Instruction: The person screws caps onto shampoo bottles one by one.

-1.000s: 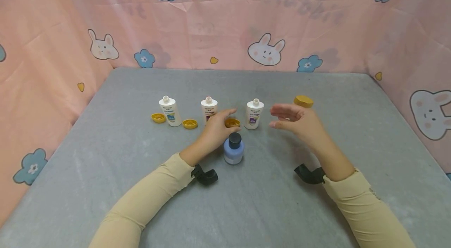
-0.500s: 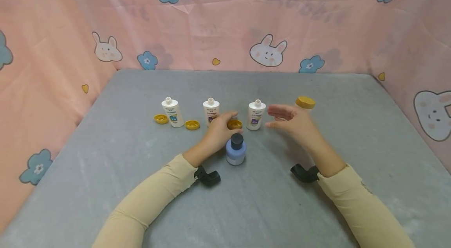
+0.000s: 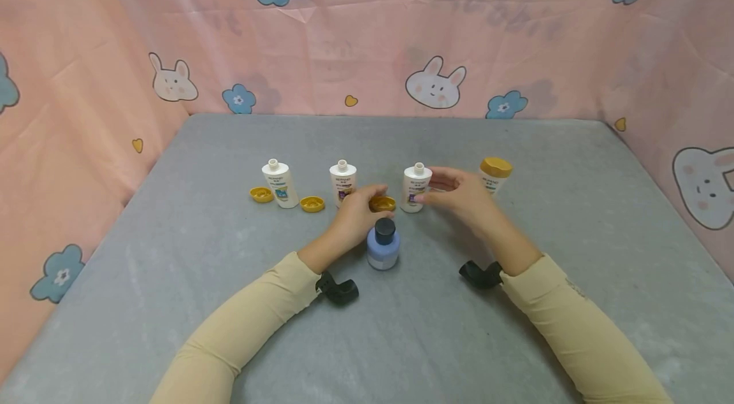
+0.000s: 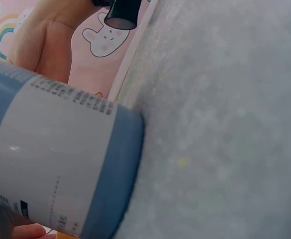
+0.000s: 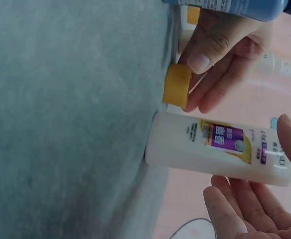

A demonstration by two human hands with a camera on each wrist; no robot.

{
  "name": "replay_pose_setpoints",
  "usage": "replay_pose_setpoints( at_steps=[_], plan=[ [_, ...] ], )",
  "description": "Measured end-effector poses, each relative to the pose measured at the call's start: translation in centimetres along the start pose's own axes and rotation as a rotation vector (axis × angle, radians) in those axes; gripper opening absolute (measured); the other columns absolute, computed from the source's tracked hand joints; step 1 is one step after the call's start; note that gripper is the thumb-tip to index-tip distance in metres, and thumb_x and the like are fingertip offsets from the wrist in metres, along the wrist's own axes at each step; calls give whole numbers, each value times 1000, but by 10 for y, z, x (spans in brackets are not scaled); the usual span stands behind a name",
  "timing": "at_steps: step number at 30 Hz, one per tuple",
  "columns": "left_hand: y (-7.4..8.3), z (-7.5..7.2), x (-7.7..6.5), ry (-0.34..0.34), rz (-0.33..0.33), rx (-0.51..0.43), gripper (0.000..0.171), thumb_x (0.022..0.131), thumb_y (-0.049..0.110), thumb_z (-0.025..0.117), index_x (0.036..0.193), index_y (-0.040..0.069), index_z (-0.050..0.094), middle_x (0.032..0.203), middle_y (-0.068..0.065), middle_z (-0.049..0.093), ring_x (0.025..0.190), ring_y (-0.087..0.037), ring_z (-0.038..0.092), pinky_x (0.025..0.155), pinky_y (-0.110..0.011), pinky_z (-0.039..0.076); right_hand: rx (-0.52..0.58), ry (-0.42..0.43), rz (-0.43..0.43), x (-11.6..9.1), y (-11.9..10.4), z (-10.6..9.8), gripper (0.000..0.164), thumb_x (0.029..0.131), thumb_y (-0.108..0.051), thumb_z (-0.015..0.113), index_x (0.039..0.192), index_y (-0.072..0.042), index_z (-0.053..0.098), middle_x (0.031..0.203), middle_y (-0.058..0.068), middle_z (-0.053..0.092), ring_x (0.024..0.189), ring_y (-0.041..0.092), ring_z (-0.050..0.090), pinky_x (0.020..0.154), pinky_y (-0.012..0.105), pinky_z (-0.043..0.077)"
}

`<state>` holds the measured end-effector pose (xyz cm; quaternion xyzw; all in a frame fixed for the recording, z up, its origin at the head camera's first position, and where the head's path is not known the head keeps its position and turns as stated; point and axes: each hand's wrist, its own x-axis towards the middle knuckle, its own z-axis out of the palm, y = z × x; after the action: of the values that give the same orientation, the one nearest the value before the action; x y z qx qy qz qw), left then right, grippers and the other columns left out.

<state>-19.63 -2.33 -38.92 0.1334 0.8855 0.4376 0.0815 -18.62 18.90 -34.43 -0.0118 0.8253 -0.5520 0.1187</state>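
Note:
My left hand (image 3: 351, 220) reaches past the blue bottle with a black cap (image 3: 383, 250) and holds a yellow cap (image 3: 383, 204) low at the table, thumb on the near side and fingers beyond; the right wrist view shows this yellow cap (image 5: 177, 85) at those fingertips. Right of it stands an uncapped white lotion bottle (image 3: 414, 182) with a purple label. Around that bottle's right side my right hand (image 3: 466, 197) is spread, thumb in front and fingers behind. A gap shows between the lower fingers and the bottle (image 5: 210, 144) in the right wrist view.
Two more uncapped white bottles stand to the left, one at the far left (image 3: 280, 185) and one in the middle (image 3: 343, 178). Yellow caps lie beside them, one left (image 3: 261, 194) and one right (image 3: 312, 204). Behind my right hand stands a yellow-capped white bottle (image 3: 496, 168).
My right hand has moved left, from apart from the purple-labelled bottle to around its side, uncovering more of the yellow-capped bottle. The left hand has stayed at the yellow cap.

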Motion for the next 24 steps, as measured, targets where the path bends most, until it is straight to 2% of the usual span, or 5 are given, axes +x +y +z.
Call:
replay_pose_setpoints(
  at_steps=[9, 15, 24],
  plan=[
    [-3, 0, -1, -26, -13, -48, 45, 91, 9, 72, 135, 4, 60, 136, -12, 64, 123, -26, 62, 106, -40, 50, 45, 6, -7, 5, 2, 7, 59, 88, -13, 76, 141, -1, 52, 142, 19, 57, 134, 32, 54, 113, 48, 42],
    [-5, 1, -1, -14, 3, -59, 42, 90, 6, 72, 131, 4, 64, 130, -12, 67, 116, -26, 65, 102, -39, 53, 38, 4, -2, 7, 3, 8, 55, 90, -14, 73, 140, 0, 53, 141, 20, 57, 134, 32, 53, 114, 48, 41],
    [-1, 0, -3, -10, -22, -84, 37, 89, 8, 73, 126, 4, 67, 125, -12, 70, 114, -25, 66, 99, -37, 54, 43, 64, 50, 4, 6, 5, 51, 91, -18, 73, 135, 1, 58, 139, 20, 59, 134, 31, 52, 116, 50, 37]
  ],
)
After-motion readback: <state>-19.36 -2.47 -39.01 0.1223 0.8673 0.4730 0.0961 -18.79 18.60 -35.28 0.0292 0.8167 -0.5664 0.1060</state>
